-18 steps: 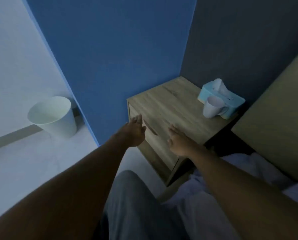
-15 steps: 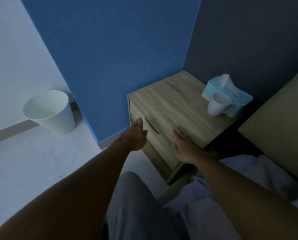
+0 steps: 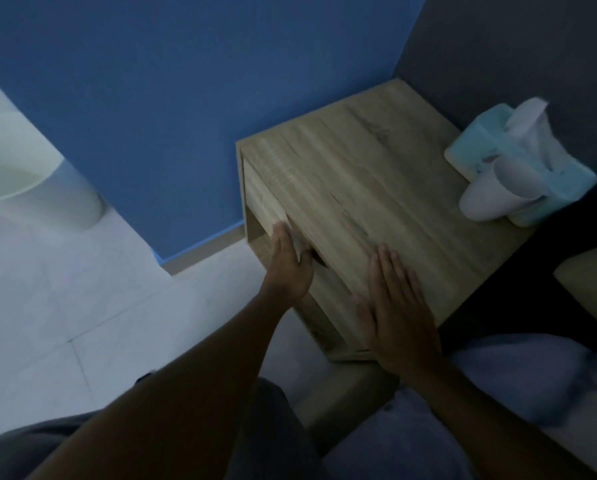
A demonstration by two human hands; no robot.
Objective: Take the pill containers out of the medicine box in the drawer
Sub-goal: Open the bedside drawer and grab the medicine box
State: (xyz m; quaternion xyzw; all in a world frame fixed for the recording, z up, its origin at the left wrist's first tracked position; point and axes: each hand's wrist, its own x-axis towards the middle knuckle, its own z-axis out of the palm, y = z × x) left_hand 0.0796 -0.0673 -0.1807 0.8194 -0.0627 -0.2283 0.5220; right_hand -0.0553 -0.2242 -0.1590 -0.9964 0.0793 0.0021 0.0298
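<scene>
Dim bedroom corner, blue wall behind, wooden nightstand set against it with a tissue box and a white cup at its far right edge, pale bin on the floor off to my left. Drawer is shut, its front facing left toward my left side, long axis running away from me along the stand's left face. My left hand is at the dark handle slot in that front, fingers hooked over its edge, gripping the drawer pull as far as I can judge; view is blurry there. My right hand lies flat and spread on the near top, holding nothing, just bracing. Medicine box and pill containers not visible, presumably inside. Left hand is the nearer one; pull should go out leftward, square to the front, toward my left knee.
</scene>
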